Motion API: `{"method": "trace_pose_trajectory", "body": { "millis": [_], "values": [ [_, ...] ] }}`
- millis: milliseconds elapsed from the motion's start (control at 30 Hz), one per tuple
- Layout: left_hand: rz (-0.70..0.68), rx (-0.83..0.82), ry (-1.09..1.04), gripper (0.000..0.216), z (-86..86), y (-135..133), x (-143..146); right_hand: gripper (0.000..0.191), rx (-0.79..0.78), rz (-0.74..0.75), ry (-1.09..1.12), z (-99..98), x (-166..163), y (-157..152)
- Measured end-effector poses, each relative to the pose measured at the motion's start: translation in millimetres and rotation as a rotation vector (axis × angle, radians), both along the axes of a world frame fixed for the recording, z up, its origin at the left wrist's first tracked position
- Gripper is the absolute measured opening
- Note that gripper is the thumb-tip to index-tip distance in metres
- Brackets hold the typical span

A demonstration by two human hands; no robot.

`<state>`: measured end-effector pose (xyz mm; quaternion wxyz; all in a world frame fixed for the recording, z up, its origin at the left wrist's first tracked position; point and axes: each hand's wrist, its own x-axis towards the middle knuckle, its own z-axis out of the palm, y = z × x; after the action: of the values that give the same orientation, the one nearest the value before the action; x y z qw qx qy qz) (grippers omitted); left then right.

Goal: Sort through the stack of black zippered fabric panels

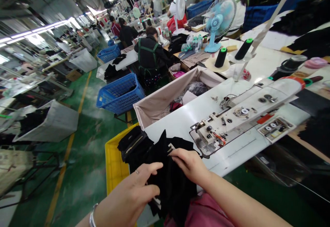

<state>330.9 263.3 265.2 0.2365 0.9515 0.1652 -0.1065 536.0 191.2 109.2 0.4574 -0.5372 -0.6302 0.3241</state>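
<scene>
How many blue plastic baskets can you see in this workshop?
4. One basket sits on the floor beside the sewing table, one farther down the aisle, one behind the fan, one at far right. More may be hidden.
</scene>
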Motion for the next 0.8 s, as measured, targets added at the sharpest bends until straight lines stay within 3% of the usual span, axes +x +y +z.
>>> {"method": "trace_pose_trajectory", "body": {
  "millis": [67, 133, 200, 267, 333, 400, 467, 533, 667, 733, 767, 800],
  "values": [
    [-0.017, 0.031, -0.024, 0.036, 7.0, -7.9, -2.2, 0.018, 0.067, 0.023, 0.030, 15.0, -4.2, 16.3],
    [-0.041, 0.052, -0.004, 0.029, 11.3, -16.4, -5.5, 0.014, 0.065, -0.054, 0.046, 30.3, -1.6, 37.2],
    [-0.111, 0.061, 0.011, 0.017, 10.4, -24.6, -9.9, 0.013, 0.031, -0.176, 0.053, 47.1, 3.2, 57.3],
    [-0.199, 0.056, -0.006, 0.007, 5.0, -30.8, -16.3, 0.014, 0.024, -0.180, 0.043, 65.0, 2.5, 69.2],
    [-0.213, 0.081, -0.070, 0.011, -0.8, -34.0, -25.5, 0.017, 0.039, 0.009, -0.011, 81.1, -8.8, 67.6],
    [-0.085, 0.173, -0.141, 0.016, -2.5, -34.9, -37.5, 0.018, 0.042, 0.284, -0.108, 92.1, -29.1, 53.3],
    [0.089, 0.296, -0.199, 0.022, 0.8, -34.6, -50.7, 0.019, 0.015, 0.465, -0.175, 97.5, -51.7, 32.8],
    [0.170, 0.368, -0.217, 0.029, 6.4, -34.4, -63.4, 0.022, -0.043, 0.491, -0.140, 100.7, -69.1, 14.0],
    [0.137, 0.322, -0.181, 0.031, 12.0, -31.8, -85.7, 0.028, -0.197, 0.497, 0.147, 111.1, -80.3, -3.8],
    [0.149, 0.308, -0.133, 0.029, 14.6, -26.7, -96.7, 0.060, -0.295, 0.551, 0.149, 114.4, -81.4, -5.4],
    [0.153, 0.313, -0.094, 0.026, 17.5, -22.3, -102.3, 0.080, -0.339, 0.557, 0.075, 113.7, -83.3, -5.3],
    [0.150, 0.330, -0.049, 0.025, 21.7, -16.2, -108.0, 0.087, -0.370, 0.547, -0.021, 111.3, -86.8, -4.4]
  ]
}}
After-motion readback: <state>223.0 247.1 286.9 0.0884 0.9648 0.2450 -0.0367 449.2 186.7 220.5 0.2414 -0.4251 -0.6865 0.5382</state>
